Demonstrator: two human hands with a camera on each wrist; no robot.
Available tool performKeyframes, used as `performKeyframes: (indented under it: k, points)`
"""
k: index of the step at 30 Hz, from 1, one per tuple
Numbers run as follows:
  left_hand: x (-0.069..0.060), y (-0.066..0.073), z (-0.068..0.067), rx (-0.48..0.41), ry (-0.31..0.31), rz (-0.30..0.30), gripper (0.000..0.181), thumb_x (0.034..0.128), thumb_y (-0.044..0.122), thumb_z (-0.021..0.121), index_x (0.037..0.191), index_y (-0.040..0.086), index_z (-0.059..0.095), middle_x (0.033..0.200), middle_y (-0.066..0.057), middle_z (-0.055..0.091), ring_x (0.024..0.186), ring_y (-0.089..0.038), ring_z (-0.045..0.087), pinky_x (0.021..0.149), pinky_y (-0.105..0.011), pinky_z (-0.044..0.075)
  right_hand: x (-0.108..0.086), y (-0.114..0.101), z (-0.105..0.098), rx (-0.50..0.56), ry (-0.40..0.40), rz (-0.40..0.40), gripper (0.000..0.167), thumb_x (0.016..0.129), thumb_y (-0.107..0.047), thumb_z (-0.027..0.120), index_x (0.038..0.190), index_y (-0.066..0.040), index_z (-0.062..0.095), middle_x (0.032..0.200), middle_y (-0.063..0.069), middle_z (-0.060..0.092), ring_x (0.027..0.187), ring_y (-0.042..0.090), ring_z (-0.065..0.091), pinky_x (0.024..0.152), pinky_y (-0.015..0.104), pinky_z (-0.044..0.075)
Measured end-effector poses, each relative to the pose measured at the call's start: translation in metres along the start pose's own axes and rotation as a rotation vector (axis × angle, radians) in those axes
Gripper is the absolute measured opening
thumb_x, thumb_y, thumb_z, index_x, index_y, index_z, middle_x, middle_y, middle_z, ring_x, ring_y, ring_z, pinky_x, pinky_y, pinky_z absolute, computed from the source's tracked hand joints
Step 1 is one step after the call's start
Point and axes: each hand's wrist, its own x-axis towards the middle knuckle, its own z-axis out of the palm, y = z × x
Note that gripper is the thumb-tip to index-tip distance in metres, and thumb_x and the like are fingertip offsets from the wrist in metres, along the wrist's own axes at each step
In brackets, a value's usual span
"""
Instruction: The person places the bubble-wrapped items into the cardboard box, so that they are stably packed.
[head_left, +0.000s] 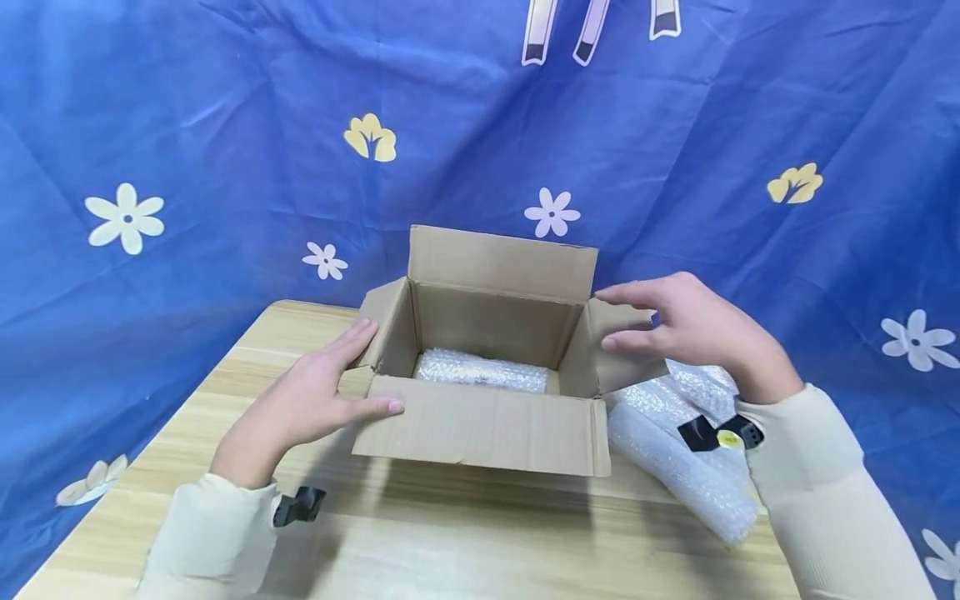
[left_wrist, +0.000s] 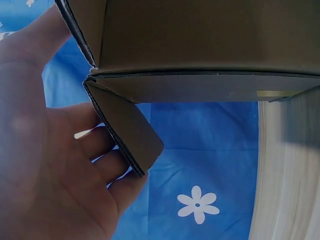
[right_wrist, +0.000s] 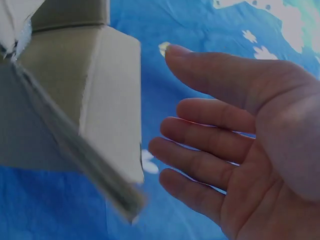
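Note:
An open cardboard box (head_left: 480,425) stands on the table with its flaps spread outward. Inside lies a bubble-wrapped bundle (head_left: 482,372); the wrap blurs its contents. At the box's left front corner is my left hand (head_left: 311,396), its fairly straight fingers against the side flap (left_wrist: 125,127) and its thumb on the front flap. My right hand (head_left: 675,321) hovers by the right flap (right_wrist: 112,105), fingers spread loosely; in the right wrist view a gap separates them from the cardboard. Nothing is in its palm.
More bubble wrap (head_left: 682,467) lies to the right of the box, partly under the right forearm. The wooden table (head_left: 450,542) ends at a slanted left edge. A blue patterned cloth (head_left: 465,125) hangs behind the table.

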Motion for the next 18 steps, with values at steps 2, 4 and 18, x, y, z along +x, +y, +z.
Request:
performKeyframes:
  k: [2,4,18]
  points:
    - [0.001,0.001,0.0,-0.003,-0.001,-0.005,0.116,0.0771,0.073,0.069,0.16,0.008,0.02,0.164,-0.013,0.019,0.147,-0.036,0.021,0.115,-0.059,0.024,-0.011,0.006,-0.003,0.011,0.014,0.028,0.049,0.087,-0.025,0.08,0.13,-0.006,0.067,0.122,0.006,0.069,0.104,0.024,0.066,0.083,0.044,0.053]
    - [0.003,0.002,0.0,-0.005,-0.001,-0.01,0.116,0.0774,0.073,0.069,0.16,0.009,0.02,0.164,-0.012,0.018,0.147,-0.035,0.021,0.115,-0.059,0.024,-0.021,0.012,-0.004,0.012,0.04,0.043,0.049,0.087,-0.025,0.08,0.13,-0.006,0.067,0.124,0.007,0.068,0.112,0.025,0.064,0.086,0.044,0.053]
    - [0.01,0.006,0.001,-0.002,0.02,-0.025,0.114,0.0774,0.072,0.07,0.16,0.009,0.023,0.163,-0.011,0.021,0.147,-0.035,0.022,0.115,-0.058,0.025,-0.084,0.048,0.012,0.111,0.184,0.224,0.051,0.084,-0.025,0.083,0.131,-0.011,0.068,0.125,0.009,0.068,0.11,0.037,0.065,0.089,0.017,0.048]
